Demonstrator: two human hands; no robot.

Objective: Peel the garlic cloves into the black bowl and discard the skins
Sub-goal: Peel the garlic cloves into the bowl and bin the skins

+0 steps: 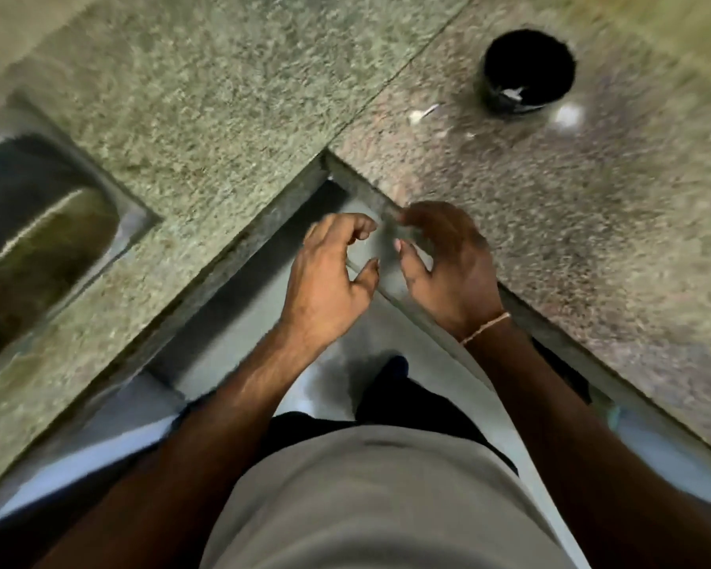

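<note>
The black bowl [526, 71] stands on the granite counter [571, 207] at the upper right, a white scrap stuck to its near wall. A pale piece of garlic [567, 116] lies just in front of the bowl. To the bowl's left, a thin white skin [421, 113] rests on the counter. My left hand [329, 277] and my right hand [448, 260] hover side by side over the inner corner of the counter, fingers loosely curled. Nothing shows between the fingers of either hand. The frame is blurred by motion.
A steel sink [38, 232] is sunk into the left counter [189, 96]. The two counter slabs meet at a corner in front of me, with grey floor [263, 334] below. My grey shirt fills the bottom of the view.
</note>
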